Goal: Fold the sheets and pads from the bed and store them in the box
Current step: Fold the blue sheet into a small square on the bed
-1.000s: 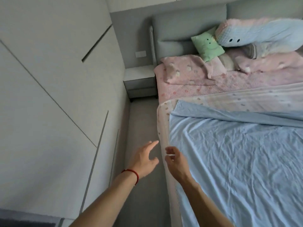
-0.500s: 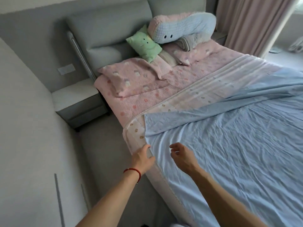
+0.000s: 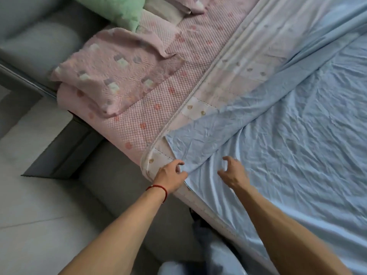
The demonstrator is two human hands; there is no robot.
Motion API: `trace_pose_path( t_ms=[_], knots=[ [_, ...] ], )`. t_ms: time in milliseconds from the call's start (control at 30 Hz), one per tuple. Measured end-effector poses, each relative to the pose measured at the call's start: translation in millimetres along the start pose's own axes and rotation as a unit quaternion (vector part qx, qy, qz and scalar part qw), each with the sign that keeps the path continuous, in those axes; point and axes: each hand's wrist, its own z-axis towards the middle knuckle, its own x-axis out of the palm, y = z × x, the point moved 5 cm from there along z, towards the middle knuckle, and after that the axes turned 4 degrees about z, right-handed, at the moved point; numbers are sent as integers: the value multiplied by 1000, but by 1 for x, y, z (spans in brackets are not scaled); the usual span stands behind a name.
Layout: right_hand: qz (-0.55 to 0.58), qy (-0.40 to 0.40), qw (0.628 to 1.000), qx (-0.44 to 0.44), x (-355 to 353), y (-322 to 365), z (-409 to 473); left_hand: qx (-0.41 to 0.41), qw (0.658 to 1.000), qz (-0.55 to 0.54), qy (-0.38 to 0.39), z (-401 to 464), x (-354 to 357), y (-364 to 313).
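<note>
In the single head view we look down at the bed's near corner, which sits in the middle of the frame. Our left hand (image 3: pixel 170 175), with a thin red string bracelet (image 3: pixel 158 187) at the wrist, rests at the corner of the wrinkled light blue sheet (image 3: pixel 288 135), where it meets the white quilted pad with small printed dots (image 3: pixel 158 157). Its fingers (image 3: pixel 178 162) are curled at the sheet's edge and seem to pinch the blue cloth, though we cannot tell how firm the hold is. Our right hand (image 3: pixel 233 172) hovers just right of it over the sheet, fingers apart and bent, holding nothing.

The blue sheet covers the right half of the frame, with a strip folded back along its upper edge. The pad lies under it, and beneath both, toward the upper left, shows a pink checked bedspread (image 3: pixel 156 108) with a pink quilted pillow (image 3: pixel 111 72) and a green cushion (image 3: pixel 115 8). No box is in view.

As for risks, we judge that the left hand may catch the pad's border along with the sheet, since the two edges lie touching, and both layers would lift together. Pulling from one corner alone could also drag the sheet into a bunch.
</note>
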Motion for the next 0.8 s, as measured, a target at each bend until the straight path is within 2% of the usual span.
trace_pose_path(
  t_ms=[133,200,367,467,533,600,700,800],
  knots=[
    [-164,-19,982,87,-19,-46,62,8,998,54,43,88,7,-4],
    [-240,-28,967,80,-21,-62,84,20,995,88,42,135,10,-10],
    [-253,-23,965,70,-2,-88,136,51,979,197,-7,266,26,-24],
    [-269,-30,960,68,3,-93,146,43,970,236,-48,298,28,-28],
    [-281,-36,957,63,5,-91,150,54,962,250,-94,299,24,-34],
    [-288,-37,955,63,6,-87,151,63,967,223,-103,282,25,-40],
    [-293,-32,953,70,6,-88,150,127,973,183,-54,222,49,-56],
    [-271,-25,960,64,7,-91,154,172,969,176,-3,156,104,-70]
  ],
)
